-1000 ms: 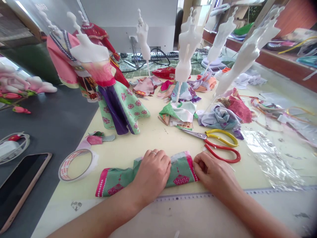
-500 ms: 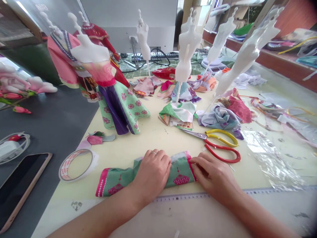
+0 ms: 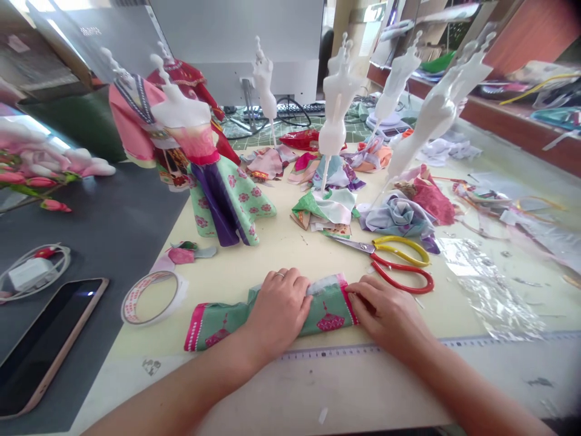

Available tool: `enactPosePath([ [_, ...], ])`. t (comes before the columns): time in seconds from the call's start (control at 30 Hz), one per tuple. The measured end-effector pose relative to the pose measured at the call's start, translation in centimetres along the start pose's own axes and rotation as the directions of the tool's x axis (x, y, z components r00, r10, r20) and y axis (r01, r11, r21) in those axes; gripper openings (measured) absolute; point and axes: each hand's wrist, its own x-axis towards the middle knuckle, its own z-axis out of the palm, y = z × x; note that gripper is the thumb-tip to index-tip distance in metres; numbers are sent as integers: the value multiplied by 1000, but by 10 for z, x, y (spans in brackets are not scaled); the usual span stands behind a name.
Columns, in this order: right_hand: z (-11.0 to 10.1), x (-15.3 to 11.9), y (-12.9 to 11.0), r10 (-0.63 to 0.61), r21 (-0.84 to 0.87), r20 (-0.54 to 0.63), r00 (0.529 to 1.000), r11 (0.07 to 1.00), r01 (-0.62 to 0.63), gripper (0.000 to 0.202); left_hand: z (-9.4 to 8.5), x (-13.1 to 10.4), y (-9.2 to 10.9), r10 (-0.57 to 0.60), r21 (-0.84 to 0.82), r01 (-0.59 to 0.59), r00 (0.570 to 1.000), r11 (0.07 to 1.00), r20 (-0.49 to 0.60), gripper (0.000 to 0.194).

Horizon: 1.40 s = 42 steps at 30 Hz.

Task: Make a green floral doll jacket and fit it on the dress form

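Note:
A green cloth piece (image 3: pixel 330 315) with pink borders and pink lantern prints lies flat across the near part of the table. My left hand (image 3: pixel 281 309) rests on its middle, fingers together and curled down over the fabric, a ring on one finger. At the cloth's right end, the thumb and fingers of my right hand (image 3: pixel 385 306) pinch the pink edge. Just below the cloth runs a clear ruler (image 3: pixel 336 352). Scissors with yellow and red handles (image 3: pixel 402 280) lie beyond my right hand.
A tape roll (image 3: pixel 149 298) and a phone (image 3: pixel 49 339) lie at the left. Dressed mannequin (image 3: pixel 218 181) stands behind, near bare white mannequins (image 3: pixel 333 127) rising among fabric scraps (image 3: pixel 327 209). Crinkled clear plastic (image 3: pixel 490 297) is at the right, a monitor (image 3: pixel 281 36) at the back.
The view has shifted slightly, so the mannequins on the left appear further right and lower. Both hands keep nearly the same places on the cloth.

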Motion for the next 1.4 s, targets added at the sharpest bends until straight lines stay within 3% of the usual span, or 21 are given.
enactPosePath([
  [0.33,2,-4,2,-74,-46,3,997,996,75,29,-6,5,-2,-35,-84,36,999,996,9,9],
  [0.57,-4,-3,10,-234,-135,118,965,959,250,26,-8,6,-3,-8,-101,7,1000,995,-11,12],
  [0.67,-5,-2,14,-285,-124,113,952,946,299,24,-10,7,-4,-7,-103,7,1000,995,-5,12],
  [1.07,-3,-4,10,-261,-124,30,965,957,263,24,-16,6,0,-7,-96,7,1000,995,4,10],
  [1.17,-2,-4,11,-258,-118,26,966,958,260,23,-17,7,0,-39,-149,38,999,988,1,5],
  [1.4,0,-5,11,-249,-113,18,968,962,249,20,-23,20,-3,-70,-292,74,997,953,25,15],
])
